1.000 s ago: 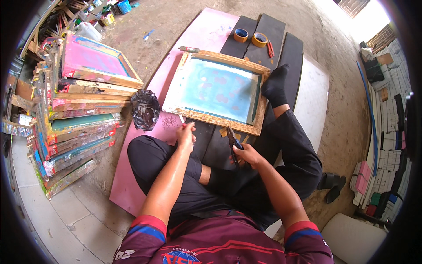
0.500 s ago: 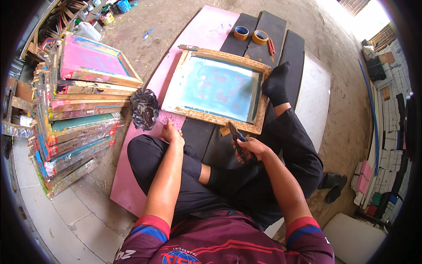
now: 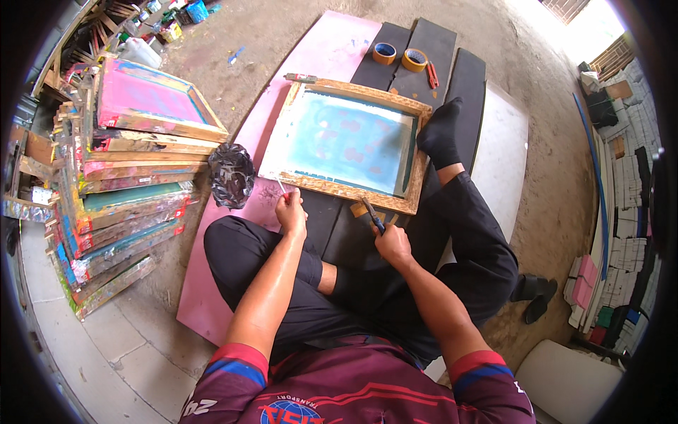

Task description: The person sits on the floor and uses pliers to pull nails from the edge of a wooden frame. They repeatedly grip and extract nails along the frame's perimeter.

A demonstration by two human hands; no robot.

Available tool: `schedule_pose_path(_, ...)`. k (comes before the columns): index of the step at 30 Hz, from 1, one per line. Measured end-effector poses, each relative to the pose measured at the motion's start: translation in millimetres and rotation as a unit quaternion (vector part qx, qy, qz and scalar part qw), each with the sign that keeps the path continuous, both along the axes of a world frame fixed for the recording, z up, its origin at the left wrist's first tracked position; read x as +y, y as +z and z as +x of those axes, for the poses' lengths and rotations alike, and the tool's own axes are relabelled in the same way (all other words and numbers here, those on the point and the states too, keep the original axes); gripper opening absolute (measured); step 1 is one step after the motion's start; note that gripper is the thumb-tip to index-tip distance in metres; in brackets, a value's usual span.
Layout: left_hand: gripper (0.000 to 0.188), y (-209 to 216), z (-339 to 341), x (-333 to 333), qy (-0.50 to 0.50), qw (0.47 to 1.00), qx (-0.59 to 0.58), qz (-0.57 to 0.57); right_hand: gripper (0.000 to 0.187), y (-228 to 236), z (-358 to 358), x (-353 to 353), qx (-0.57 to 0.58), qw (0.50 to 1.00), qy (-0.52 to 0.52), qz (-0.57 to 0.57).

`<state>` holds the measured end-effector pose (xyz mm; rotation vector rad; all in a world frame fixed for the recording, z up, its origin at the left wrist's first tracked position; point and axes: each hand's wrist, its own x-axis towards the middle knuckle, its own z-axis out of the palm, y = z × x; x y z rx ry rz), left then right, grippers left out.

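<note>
A wooden screen-printing frame (image 3: 318, 182) with pale blue mesh (image 3: 346, 138) lies before my crossed legs. My left hand (image 3: 292, 213) is closed around a thin pale rod (image 3: 281, 186), which points up toward the frame's near left corner. Its exact kind is too small to tell. Just below the frame's near right edge, my right hand (image 3: 393, 244) grips dark pliers (image 3: 374, 218), jaws pointing away from me. A small tan piece (image 3: 357, 210) lies beside the jaws. My black-socked foot (image 3: 441, 134) rests against the frame's right side.
Several paint-stained frames (image 3: 134, 166) are stacked at the left. A crumpled black plastic bag (image 3: 232, 175) sits between them and the frame. Beyond it are two tape rolls (image 3: 414, 60) and a red cutter (image 3: 432, 75). Slippers (image 3: 535, 293) lie at the right.
My left hand has moved slightly right, and the thin rod in it now shows. The right hand has turned, and the pliers have swung to a narrower view.
</note>
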<state>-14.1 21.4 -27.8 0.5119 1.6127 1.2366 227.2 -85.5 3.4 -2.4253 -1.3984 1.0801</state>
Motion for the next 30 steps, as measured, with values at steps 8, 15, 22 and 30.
schedule_pose_path(8, 0.026, 10.9, 3.2, -15.7, -0.172, 0.985, -0.002, -0.012, 0.038, 6.9, -10.6, -6.6, -0.092, 0.995, 0.038, 0.011)
schedule_pose_path(15, 0.026, 13.5, 4.9, -19.3, -0.261, 0.965, -0.021, -0.006, 0.024, -3.4, 23.7, -5.9, -0.139, 0.975, 0.128, 0.117)
schedule_pose_path(22, 0.032, 30.1, 17.0, -26.8, -0.388, 0.909, -0.148, -0.046, 0.027, 9.5, 6.4, -14.6, -0.067, 0.955, 0.218, 0.191)
schedule_pose_path(30, 0.026, 8.9, 11.7, -23.0, -0.307, 0.938, -0.148, -0.07, 0.041, 28.1, -0.4, -0.2, 0.258, 0.953, 0.132, -0.084)
